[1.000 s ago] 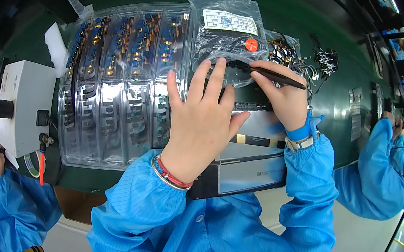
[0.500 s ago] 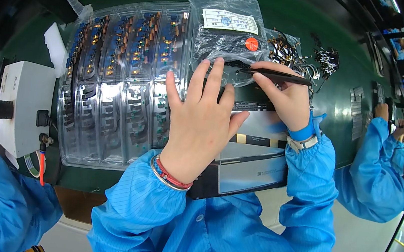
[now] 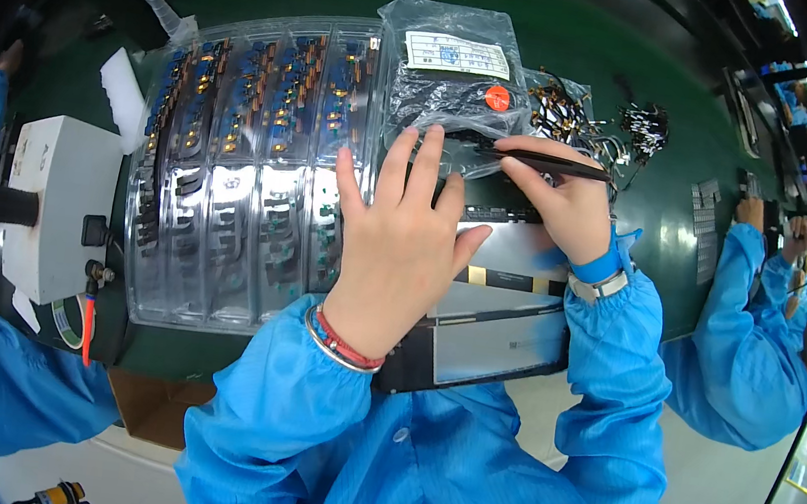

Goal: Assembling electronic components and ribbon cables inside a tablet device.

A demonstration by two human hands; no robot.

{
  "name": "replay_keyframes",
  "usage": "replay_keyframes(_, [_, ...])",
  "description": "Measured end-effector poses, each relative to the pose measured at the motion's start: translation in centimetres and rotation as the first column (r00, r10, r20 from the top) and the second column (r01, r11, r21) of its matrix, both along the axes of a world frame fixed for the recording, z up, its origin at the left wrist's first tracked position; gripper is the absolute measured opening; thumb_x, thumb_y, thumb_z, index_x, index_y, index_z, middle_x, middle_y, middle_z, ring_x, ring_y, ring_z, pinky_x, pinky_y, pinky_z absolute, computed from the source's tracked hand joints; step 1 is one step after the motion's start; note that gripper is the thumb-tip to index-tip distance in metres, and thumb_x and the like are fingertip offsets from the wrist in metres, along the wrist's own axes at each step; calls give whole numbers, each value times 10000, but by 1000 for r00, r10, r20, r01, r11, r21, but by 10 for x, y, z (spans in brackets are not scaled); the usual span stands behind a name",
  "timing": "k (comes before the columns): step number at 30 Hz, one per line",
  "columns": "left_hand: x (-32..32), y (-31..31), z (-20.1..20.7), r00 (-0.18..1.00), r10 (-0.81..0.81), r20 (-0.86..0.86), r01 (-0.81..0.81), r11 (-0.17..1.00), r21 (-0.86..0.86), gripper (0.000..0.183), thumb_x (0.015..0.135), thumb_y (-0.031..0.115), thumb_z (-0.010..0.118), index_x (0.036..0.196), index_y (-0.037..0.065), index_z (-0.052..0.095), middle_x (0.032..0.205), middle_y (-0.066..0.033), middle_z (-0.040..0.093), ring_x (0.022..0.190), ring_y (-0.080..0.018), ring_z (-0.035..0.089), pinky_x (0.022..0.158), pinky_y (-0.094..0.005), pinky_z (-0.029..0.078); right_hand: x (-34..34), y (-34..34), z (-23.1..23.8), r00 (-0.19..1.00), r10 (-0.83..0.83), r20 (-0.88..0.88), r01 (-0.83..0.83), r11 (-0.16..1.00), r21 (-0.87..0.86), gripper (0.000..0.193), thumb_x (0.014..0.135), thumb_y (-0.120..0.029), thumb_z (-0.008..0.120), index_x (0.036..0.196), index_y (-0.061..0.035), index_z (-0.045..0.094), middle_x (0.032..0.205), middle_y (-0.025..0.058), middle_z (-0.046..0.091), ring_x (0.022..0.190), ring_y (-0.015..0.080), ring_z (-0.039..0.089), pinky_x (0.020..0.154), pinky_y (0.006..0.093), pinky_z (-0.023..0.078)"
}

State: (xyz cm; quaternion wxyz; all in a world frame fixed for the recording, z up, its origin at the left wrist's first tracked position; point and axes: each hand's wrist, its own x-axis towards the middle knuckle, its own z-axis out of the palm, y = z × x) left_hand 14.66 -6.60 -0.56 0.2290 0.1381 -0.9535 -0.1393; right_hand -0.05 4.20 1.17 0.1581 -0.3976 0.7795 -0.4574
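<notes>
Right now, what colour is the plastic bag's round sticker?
Round sticker: orange-red, clearest in the head view.

The green surface (image 3: 600, 49) carries a clear tray (image 3: 241, 177) — a plastic bag (image 3: 428, 97) just right of it, cables (image 3: 644, 128) farther right, a white box (image 3: 57, 204) to its left.

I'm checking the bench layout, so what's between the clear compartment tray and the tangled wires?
A plastic bag with a white label and orange sticker lies between the tray and the wires, seen in the head view.

The left hand (image 3: 396, 246) hides part of the device (image 3: 498, 342) beneath. The tips of the tweezers (image 3: 560, 165) (dark against dark) cannot be made out.
</notes>
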Motion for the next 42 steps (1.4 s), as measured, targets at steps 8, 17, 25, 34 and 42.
replay_keyframes(8, [40,2,27,989,85,119,-80,996,-45,530,722,324,658,1180,99,518,1303,-122,402,1201,-276,362,956,-591,248,90,130,25,946,-17,324,219,771,-597,102,797,-77,621,854,-2,581,852,147,598,742,211,586,677,307,490])
replay_keyframes(17, [256,-21,2,637,667,-386,385,158,909,346,931,259,365,1049,-20,532,1078,-136,575,974,-215,565,868,-334,448,286,-21,-22,-400,430,810,-15,880,-475,319,902,-152,502,1184,-3,482,1124,113,556,1050,195,534,893,313,429])
replay_keyframes(25, [353,-27,4,-12,965,-260,430,240,870,470,919,256,214,1278,18,401,1300,-119,445,1193,-237,423,1019,-366,332,432,-134,-26,-531,137,836,-362,856,-370,189,827,-231,617,967,-110,578,999,37,581,931,139,538,828,270,432])
replay_keyframes(34, [364,-12,7,-160,931,-329,273,362,891,458,918,230,205,1234,-8,434,1275,-127,462,1200,-233,417,1023,-360,333,460,-129,-31,-573,105,813,-384,842,-379,180,805,-173,644,956,-90,593,904,54,614,855,158,592,767,283,490])
replay_keyframes(42, [324,-14,14,-214,923,-319,383,379,842,449,920,216,228,1258,-10,419,1251,-105,490,1166,-213,450,1007,-333,343,391,-95,-6,-541,432,722,-169,785,-596,192,853,-152,587,973,-2,595,968,53,594,891,120,549,793,250,452])
